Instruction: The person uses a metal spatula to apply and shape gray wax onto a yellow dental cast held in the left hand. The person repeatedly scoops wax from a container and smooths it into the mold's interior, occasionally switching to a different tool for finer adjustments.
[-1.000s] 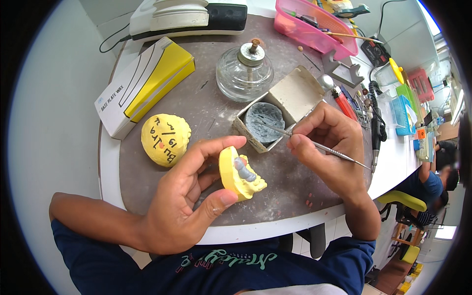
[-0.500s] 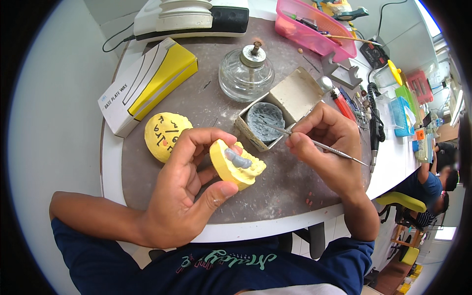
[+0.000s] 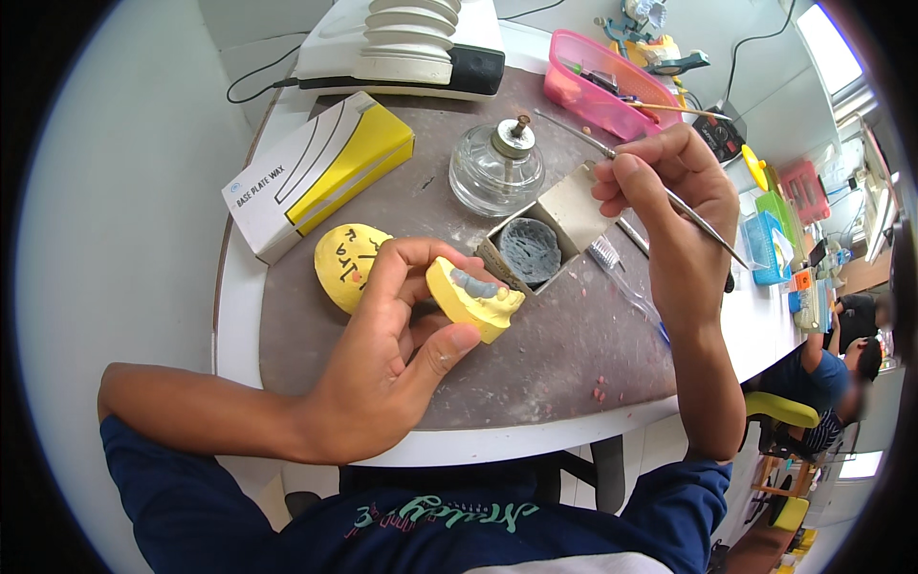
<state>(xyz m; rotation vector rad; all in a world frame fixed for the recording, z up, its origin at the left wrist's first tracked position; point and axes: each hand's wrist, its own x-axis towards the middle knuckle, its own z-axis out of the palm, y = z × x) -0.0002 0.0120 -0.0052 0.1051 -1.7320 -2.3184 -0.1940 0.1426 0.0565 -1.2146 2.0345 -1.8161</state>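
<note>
My left hand [image 3: 392, 354] grips a yellow plaster dental cast [image 3: 466, 304] between thumb and fingers, with grey wax [image 3: 475, 284] on its ridge. My right hand [image 3: 674, 187] pinches a thin metal wax carver [image 3: 684, 209] like a pen, raised above the table; its tip points up and left, beside the glass spirit burner [image 3: 495, 177]. No flame is plain on the wick. Between my hands sits an open cardboard box [image 3: 497, 260] holding a round cake of dark grey wax [image 3: 531, 252]. Behind my left hand lies a second yellow plaster piece [image 3: 341, 263] with handwriting.
A white and yellow box [image 3: 330, 172] lies at the left, below a white machine [image 3: 469, 72] with a ribbed hose. At the back right stands a pink basket [image 3: 598, 96] of tools. A toothbrush [image 3: 626, 287] lies near my right forearm. People [image 3: 827, 378] sit farther right.
My right hand has lifted the wax carver away from the grey wax, up toward the burner. My left hand still holds the cast, slightly turned. The whole view has shifted a little.
</note>
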